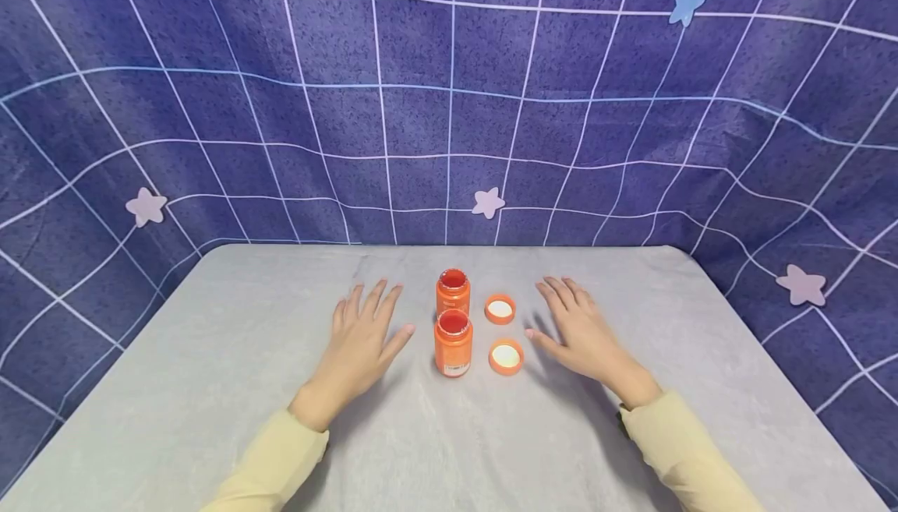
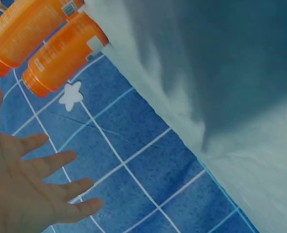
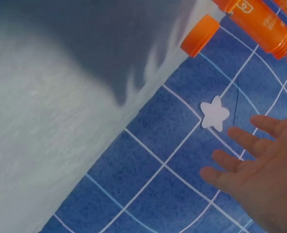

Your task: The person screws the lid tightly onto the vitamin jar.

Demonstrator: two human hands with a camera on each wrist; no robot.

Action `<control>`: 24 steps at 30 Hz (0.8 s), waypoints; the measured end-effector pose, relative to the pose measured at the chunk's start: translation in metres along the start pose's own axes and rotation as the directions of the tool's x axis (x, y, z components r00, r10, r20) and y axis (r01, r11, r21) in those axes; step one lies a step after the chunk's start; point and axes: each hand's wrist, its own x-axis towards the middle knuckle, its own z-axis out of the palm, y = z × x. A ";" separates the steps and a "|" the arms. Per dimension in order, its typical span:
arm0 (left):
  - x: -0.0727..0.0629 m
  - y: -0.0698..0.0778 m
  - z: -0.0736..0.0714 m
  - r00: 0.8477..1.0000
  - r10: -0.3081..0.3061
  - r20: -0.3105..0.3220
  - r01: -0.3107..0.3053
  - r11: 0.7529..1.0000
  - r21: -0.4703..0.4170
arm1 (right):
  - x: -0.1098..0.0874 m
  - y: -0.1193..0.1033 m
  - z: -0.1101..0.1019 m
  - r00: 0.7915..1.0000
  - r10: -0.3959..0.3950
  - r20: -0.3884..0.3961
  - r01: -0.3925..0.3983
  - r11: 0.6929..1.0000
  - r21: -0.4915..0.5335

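Note:
Two orange bottles without caps stand upright on the table, a nearer bottle (image 1: 453, 352) partly covering the farther bottle (image 1: 449, 298). Right of them lie two orange screw caps, a far cap (image 1: 500, 309) and a near cap (image 1: 506, 357), their pale insides facing up. To the left of the bottles, my left hand (image 1: 361, 348) is spread with straight fingers and touches neither bottle. My right hand (image 1: 588, 339) is likewise spread, just right of the caps and apart from them. Both palms are bare in the left wrist view (image 2: 32, 184) and right wrist view.
A light grey cloth covers the table (image 1: 231, 387). Behind it hangs a blue curtain (image 1: 414, 122) with pale grid lines and star shapes, which also borders the table on both sides.

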 end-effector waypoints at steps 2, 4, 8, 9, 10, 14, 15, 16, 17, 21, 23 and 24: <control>0.002 0.003 0.001 1.000 0.022 -0.011 -0.022 1.000 -0.005 | 0.002 -0.002 0.001 1.000 -0.018 -0.005 0.018 1.000 0.010; 0.003 0.005 0.002 0.999 0.044 -0.025 -0.044 0.999 -0.007 | 0.004 -0.004 0.003 0.999 -0.041 -0.009 0.041 0.999 0.017; 0.006 0.011 0.003 0.995 0.088 -0.040 -0.090 0.995 -0.040 | 0.007 -0.009 0.005 0.995 -0.101 -0.020 0.102 0.994 0.030; 0.006 0.012 0.004 0.994 0.101 -0.042 -0.103 0.993 -0.053 | 0.008 -0.010 0.006 0.993 -0.117 -0.021 0.118 0.992 0.034; 0.007 0.014 0.004 0.993 0.114 -0.042 -0.116 0.991 -0.068 | 0.009 -0.011 0.006 0.991 -0.133 -0.022 0.134 0.990 0.035; 0.009 0.020 0.004 0.987 0.157 -0.046 -0.161 0.980 -0.114 | 0.011 -0.017 0.009 0.984 -0.180 -0.016 0.181 0.983 0.045; 0.009 0.021 0.005 0.985 0.165 -0.047 -0.170 0.978 -0.121 | 0.012 -0.019 0.009 0.983 -0.185 -0.009 0.186 0.982 0.047; 0.009 0.022 0.005 0.984 0.173 -0.047 -0.177 0.976 -0.126 | 0.012 -0.020 0.010 0.982 -0.189 0.001 0.189 0.981 0.050; 0.010 0.023 0.005 0.983 0.180 -0.046 -0.185 0.974 -0.134 | 0.012 -0.022 0.010 0.981 -0.192 0.012 0.191 0.980 0.052; 0.011 0.026 0.008 0.979 0.202 -0.039 -0.206 0.966 -0.153 | 0.013 -0.025 0.014 0.977 -0.203 0.063 0.200 0.978 0.053; 0.011 0.026 0.010 0.977 0.210 -0.033 -0.213 0.963 -0.163 | 0.013 -0.027 0.016 0.974 -0.215 0.075 0.211 0.976 0.059; 0.011 0.026 0.011 0.977 0.212 -0.028 -0.214 0.963 -0.165 | 0.013 -0.028 0.017 0.972 -0.221 0.080 0.217 0.974 0.063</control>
